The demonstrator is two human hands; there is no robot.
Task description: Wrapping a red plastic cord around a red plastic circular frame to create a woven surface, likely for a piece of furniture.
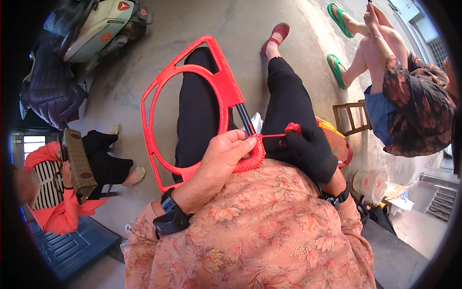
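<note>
Floral top nearest me, filling lower middle of view. Just beyond, red wrapped frame rests across left thigh; short stretch of black bar shows uncovered. I have left hand closed, thumb and fingers pinching frame at bar's near end. My right hand, black-gloved, curled nearly shut, red bundle at fingertips; how tight that grip is, I cannot tell. Red cord runs straight from frame to bundle. Seated person at right, green sandals on feet.
</note>
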